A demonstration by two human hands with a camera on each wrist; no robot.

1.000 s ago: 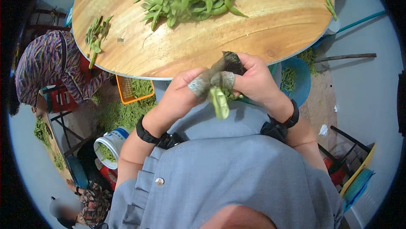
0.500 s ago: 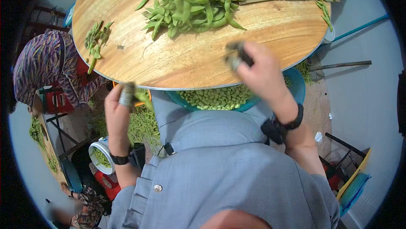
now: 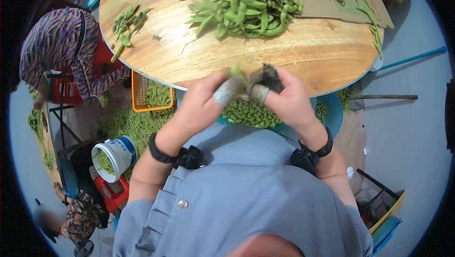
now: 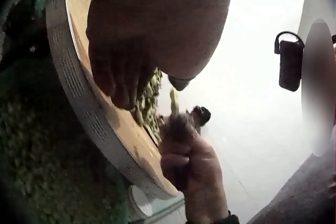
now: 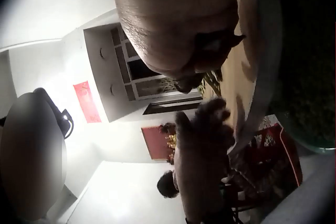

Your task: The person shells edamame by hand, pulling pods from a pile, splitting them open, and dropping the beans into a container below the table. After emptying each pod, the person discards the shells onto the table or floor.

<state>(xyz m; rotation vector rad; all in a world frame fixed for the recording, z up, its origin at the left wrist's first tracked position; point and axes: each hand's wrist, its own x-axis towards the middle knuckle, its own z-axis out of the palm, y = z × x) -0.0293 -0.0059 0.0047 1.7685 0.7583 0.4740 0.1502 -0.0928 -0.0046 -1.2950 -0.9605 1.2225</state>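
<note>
In the head view, my left hand [image 3: 201,98] and right hand [image 3: 291,98] meet in front of the table's near edge, thumbs close together. Silvery wrapping covers the left thumb; the right thumb is wrapped too, with dark covering at the fingertips. A blurred green bean pod [image 3: 236,71] shows at the left fingertips. In the left wrist view, the pod [image 4: 174,100] stands between the left thumb and the curled right hand [image 4: 191,153], pinched by both. Just below the hands, shelled green beans [image 3: 251,114] fill a bowl partly hidden by the table.
A heap of bean pods [image 3: 246,8] lies on the round wooden table [image 3: 156,58], partly beside cardboard [image 3: 317,8]. An orange basket [image 3: 134,91], a white bucket [image 3: 113,157] and pods on the floor are to the left. Two people [image 3: 59,50] are at the left; a blue basin [image 3: 335,114] stands right.
My hands were together on an opened pod, then apart, the left out to the left with a pod and the right over the table. Now they are together again above the bowl.
</note>
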